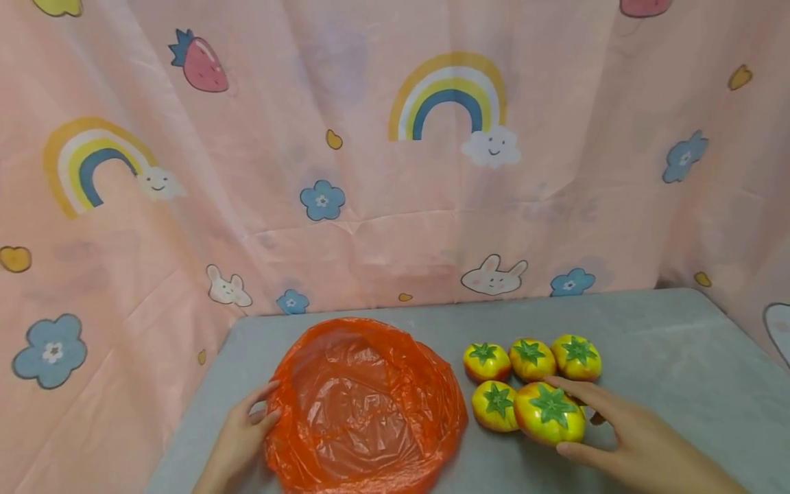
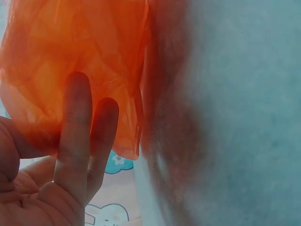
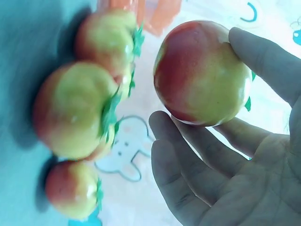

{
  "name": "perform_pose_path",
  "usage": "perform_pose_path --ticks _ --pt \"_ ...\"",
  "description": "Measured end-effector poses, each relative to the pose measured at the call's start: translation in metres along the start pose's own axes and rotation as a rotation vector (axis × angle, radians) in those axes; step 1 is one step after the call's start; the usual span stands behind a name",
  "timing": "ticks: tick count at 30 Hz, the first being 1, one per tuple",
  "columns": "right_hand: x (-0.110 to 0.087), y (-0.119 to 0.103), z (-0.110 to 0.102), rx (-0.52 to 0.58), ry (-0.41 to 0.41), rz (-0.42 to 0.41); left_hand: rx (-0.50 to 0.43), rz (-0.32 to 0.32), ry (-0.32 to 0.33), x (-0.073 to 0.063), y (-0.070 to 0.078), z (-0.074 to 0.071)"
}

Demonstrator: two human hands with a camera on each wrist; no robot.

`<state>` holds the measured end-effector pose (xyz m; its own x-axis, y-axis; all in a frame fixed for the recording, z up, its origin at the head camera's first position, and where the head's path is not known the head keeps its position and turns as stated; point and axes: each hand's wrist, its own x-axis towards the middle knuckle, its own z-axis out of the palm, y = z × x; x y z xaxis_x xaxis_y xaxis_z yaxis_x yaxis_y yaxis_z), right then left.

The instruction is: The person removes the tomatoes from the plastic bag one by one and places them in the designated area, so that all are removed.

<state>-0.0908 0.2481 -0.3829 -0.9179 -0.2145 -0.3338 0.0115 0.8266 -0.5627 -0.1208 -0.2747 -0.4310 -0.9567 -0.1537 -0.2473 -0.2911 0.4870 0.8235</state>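
An orange-red plastic bag (image 1: pixel 441 412) stands with its wide mouth spread on the table. My left hand (image 1: pixel 242 429) holds the bag's left edge; in the left wrist view, two fairly straight fingers (image 2: pixel 75 122) lie against the film. My right hand (image 1: pixel 629 436) grips a yellow-red tomato (image 1: pixel 549 414) with a green star-shaped leaf top. The right wrist view shows this tomato (image 3: pixel 202 75) raised off the table between thumb and fingers. Beside it sit several similar tomatoes, among them a front one (image 1: pixel 494 406) and a back one (image 1: pixel 577 357).
The grey table (image 1: pixel 679 357) reaches back to a pink curtain (image 1: pixel 370 261) printed with rainbows, flowers and rabbits. The curtain also hangs along the left and right sides. The tomatoes stand close together, just right of the bag.
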Motion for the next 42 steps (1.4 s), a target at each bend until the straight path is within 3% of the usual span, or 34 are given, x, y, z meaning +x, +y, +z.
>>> perform_pose_path --ticks 10,18,24,34,42 --pt "-0.003 0.032 -0.012 -0.106 -0.010 0.053 -0.021 -0.022 -0.009 0.001 -0.001 -0.001" --pt "-0.007 0.056 -0.025 -0.198 0.205 -0.067 0.003 -0.013 0.004 -0.001 -0.002 0.000" --pt "-0.005 0.078 -0.033 -0.172 0.289 -0.125 0.008 -0.020 -0.003 0.000 -0.001 0.000" --pt "0.007 0.105 -0.033 -0.123 0.272 -0.168 -0.022 -0.002 -0.007 -0.001 0.001 0.000" --pt "0.013 0.105 -0.029 -0.102 0.197 -0.136 -0.021 -0.023 -0.003 -0.002 0.002 -0.002"
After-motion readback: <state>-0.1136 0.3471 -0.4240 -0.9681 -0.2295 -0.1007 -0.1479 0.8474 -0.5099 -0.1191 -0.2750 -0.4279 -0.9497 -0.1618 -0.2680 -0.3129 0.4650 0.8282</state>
